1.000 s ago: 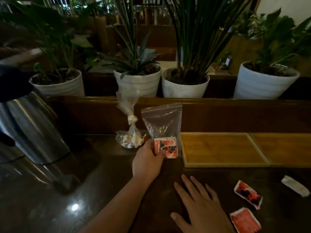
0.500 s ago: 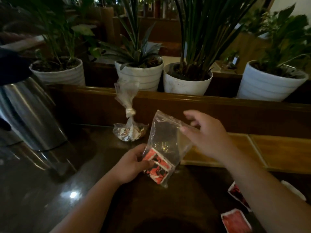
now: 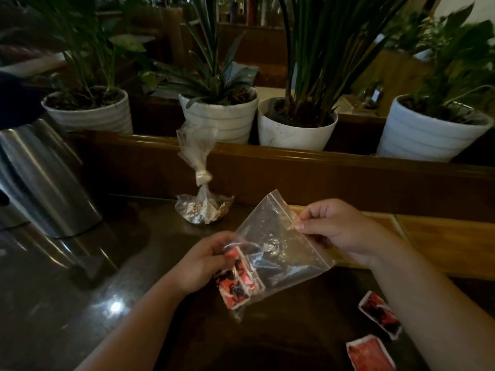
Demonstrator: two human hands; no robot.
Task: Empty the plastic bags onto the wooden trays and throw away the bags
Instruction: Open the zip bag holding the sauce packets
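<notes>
A clear zip bag [image 3: 278, 247] with red and black packets [image 3: 238, 282] in its lower corner hangs tilted above the dark table. My left hand [image 3: 201, 263] grips the bag's bottom around the packets. My right hand [image 3: 337, 228] pinches the zip edge at the top right. A second clear bag [image 3: 203, 207], knotted at its neck, stands on the table behind, against the wooden ledge. The wooden trays [image 3: 444, 245] lie to the right, partly hidden by my right hand and forearm.
Two loose red packets [image 3: 379, 314] lie on the table at the lower right. A shiny metal bin [image 3: 40, 183] stands at the left. White plant pots [image 3: 222, 116] line the ledge behind the table.
My left hand lifted the zip bag off the table and tilted it. My right hand rose from the table and took hold of the zip edge.
</notes>
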